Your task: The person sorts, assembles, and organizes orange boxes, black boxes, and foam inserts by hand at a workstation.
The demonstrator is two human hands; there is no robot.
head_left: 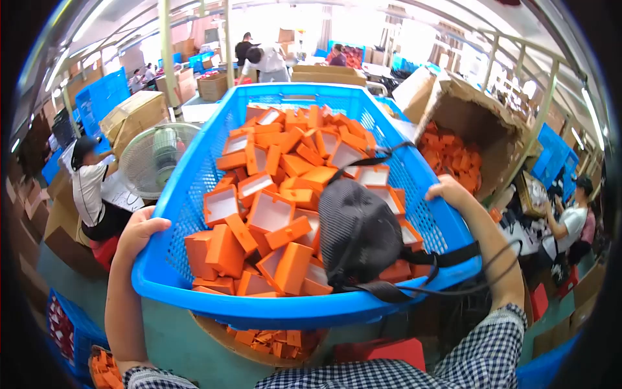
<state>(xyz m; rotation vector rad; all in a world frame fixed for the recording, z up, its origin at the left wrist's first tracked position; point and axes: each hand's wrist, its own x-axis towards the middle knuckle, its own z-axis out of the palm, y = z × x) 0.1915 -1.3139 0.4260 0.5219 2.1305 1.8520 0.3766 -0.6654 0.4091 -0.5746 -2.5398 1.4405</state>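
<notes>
Blue basket (259, 303), two-handed hold

Left hand (141, 231) grasps the left rim; right hand (451, 192) grasps the right. Basket before the torso, above loose orange pieces (285, 341). Contents: orange boxes (293, 267); black pouch (359, 227) on top, right of centre.

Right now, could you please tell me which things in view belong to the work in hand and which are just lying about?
Work in hand:
blue crate, held by left hand and right hand
orange boxes inside it

Apparently just about:
fan, on the left
cardboard carton beyond the fan
black mesh bag on the boxes, perhaps
</notes>
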